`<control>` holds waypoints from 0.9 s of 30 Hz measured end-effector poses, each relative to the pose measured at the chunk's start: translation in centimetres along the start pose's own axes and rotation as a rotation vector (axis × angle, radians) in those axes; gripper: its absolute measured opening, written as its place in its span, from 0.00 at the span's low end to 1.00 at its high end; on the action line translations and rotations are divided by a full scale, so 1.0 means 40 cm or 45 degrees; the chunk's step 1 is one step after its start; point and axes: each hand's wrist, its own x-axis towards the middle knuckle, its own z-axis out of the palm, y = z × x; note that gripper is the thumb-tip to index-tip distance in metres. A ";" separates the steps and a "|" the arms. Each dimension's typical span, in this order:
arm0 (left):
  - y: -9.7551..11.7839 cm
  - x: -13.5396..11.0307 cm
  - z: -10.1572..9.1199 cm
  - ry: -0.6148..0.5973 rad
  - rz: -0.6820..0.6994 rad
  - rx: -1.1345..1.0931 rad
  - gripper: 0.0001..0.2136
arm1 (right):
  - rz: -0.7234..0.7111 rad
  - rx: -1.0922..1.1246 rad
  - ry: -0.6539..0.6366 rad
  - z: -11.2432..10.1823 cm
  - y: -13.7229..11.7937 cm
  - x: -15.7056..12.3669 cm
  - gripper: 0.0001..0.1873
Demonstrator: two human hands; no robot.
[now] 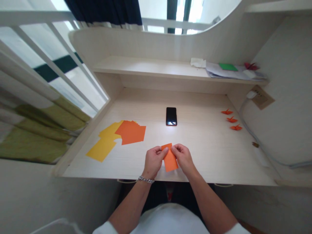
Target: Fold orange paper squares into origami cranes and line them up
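Near the desk's front edge, an orange paper (171, 162) in a narrow rectangle is held up between my two hands. My left hand (154, 160) pinches its upper left edge, thumb on top. At the upper right edge, my right hand (182, 157) grips the same paper with its thumb on the face. The fingers behind the paper are hidden. To the left lie loose orange sheets (133, 132), partly over yellow sheets (101, 149). Three small folded orange paper cranes stand in a row at the right, the middle crane (231, 120) among them.
A dark phone (171, 116) lies on the desk (200, 139) beyond my hands. A shelf (151, 67) at the back carries papers (234, 72), a green sheet (228, 67) and a red folded paper (252, 66). A cable (268, 151) runs down the right side from a wall socket (262, 97).
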 end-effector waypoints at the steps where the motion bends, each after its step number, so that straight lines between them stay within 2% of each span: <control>1: -0.002 0.000 0.000 -0.010 0.000 -0.001 0.13 | -0.008 -0.001 -0.004 -0.001 -0.001 0.002 0.13; 13: -0.013 0.003 0.000 -0.004 0.091 0.101 0.13 | -0.100 -0.148 0.056 -0.003 -0.010 0.029 0.13; 18: -0.018 0.001 0.000 0.102 0.111 0.051 0.14 | -0.002 -0.128 -0.123 -0.005 0.007 0.019 0.14; 20: -0.021 0.001 -0.002 0.097 0.101 0.030 0.14 | 0.014 -0.180 -0.130 -0.013 0.009 0.010 0.13; 22: -0.020 0.005 -0.005 0.070 0.091 0.015 0.14 | -0.002 -0.268 -0.136 -0.024 0.002 0.001 0.12; 25: -0.010 0.015 -0.013 -0.027 0.114 0.059 0.15 | -0.063 -0.442 -0.251 -0.035 -0.023 -0.010 0.10; 27: -0.003 0.022 -0.016 -0.101 0.137 0.150 0.13 | -0.092 -0.511 -0.311 -0.034 -0.037 -0.013 0.09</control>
